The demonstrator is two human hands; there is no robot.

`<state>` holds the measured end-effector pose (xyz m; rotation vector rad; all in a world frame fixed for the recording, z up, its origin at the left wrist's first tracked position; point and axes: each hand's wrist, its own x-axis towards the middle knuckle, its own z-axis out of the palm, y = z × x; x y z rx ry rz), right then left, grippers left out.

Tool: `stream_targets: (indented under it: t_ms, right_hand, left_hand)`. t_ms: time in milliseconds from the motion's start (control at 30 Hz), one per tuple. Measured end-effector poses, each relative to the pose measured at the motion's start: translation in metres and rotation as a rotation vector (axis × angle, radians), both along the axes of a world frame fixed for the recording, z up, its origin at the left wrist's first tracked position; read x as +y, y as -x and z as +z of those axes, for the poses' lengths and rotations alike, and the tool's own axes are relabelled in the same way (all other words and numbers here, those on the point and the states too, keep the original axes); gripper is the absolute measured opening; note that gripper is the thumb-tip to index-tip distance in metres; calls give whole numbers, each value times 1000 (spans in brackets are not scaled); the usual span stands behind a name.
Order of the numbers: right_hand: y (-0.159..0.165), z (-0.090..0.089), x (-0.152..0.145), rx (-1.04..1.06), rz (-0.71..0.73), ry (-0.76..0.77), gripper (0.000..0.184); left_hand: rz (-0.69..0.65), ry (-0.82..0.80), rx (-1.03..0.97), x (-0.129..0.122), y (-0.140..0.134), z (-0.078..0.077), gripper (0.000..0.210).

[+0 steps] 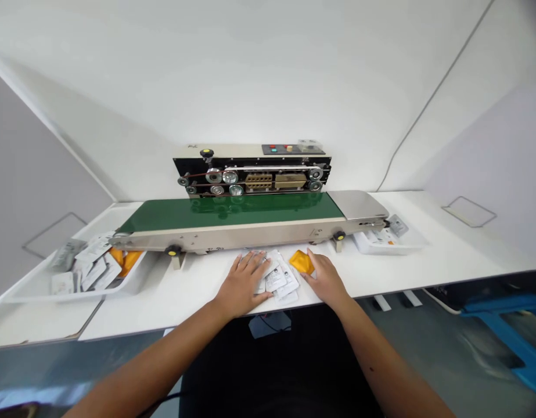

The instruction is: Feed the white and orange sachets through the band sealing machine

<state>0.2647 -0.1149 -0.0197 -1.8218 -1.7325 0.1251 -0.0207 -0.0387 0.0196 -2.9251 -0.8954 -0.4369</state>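
Several white printed sachets (286, 283) lie in an overlapping heap on the white table, in front of the machine. My left hand (245, 283) rests on the left part of this heap with its fingers spread, hiding some of the sachets. Just to the right, a yellow-orange sachet (301, 262) is held at its right edge by my right hand (326, 278). The thumb and fingers of that hand close on the sachet, which sits at or just above the table; I cannot tell which.
Behind my hands stands a band sealing machine (259, 177) with a green conveyor belt (233, 210). A white tray (139, 276) with white and orange sachets is at the left. Another tray (387, 248) sits under the belt's right end. Black-and-yellow knobs (172, 250) stick out in front.
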Motion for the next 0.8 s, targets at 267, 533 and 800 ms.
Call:
stream_targets:
  t_ms: [267,533,800]
  right_hand:
    - [0,-3,5,208,51,-110,62]
    - [-6,21,-2,470,17,-221,40]
    - [-64,117,38,872,-356,-806,33]
  left_hand:
    - [-181,-69,-114,14,-22,28,60]
    - [-535,-96,-96,65,-40,30,33]
    - [-620,115,-254,73,-25,19,26]
